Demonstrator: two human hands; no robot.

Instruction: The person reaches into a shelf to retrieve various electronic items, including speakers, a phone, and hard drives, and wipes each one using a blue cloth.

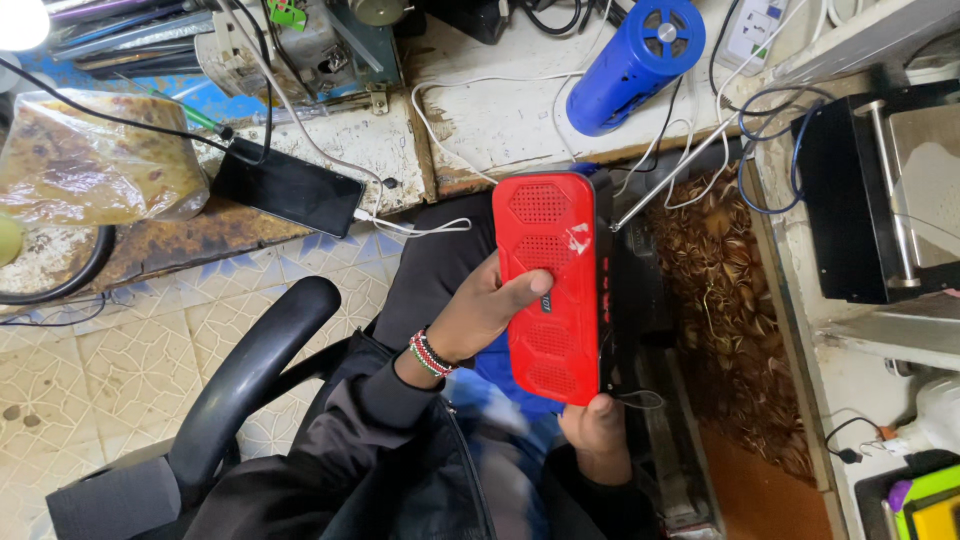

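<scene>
The red rectangular plastic speaker with hexagon-patterned grilles point(548, 285) is held up over the lap, long side running away from the body, just in front of the worn white table point(500, 125). Left hand point(482, 312) wraps it from the side, thumb pressed across the front near the middle, so that grip is closed on the case; right hand point(597, 432) props the near end from below, fingers mostly hidden, though it looks to be pinching the bottom corner. If you're handling one like this, I'd say keep the thumb off the grille mesh, support the bottom end so it doesn't pivot, and mind the thin silver antenna rod point(668, 180) sticking out toward the table edge, since it looks easy to snag on the white cables point(440, 140). Count-wise: one red speaker, one blue cylindrical speaker point(637, 62) lying on the table, one black smartphone point(288, 187) plugged into a cable, one plastic bag of flatbread point(90, 155), one black chair armrest point(250, 370), one beaded wristband point(431, 352), two hands.
</scene>
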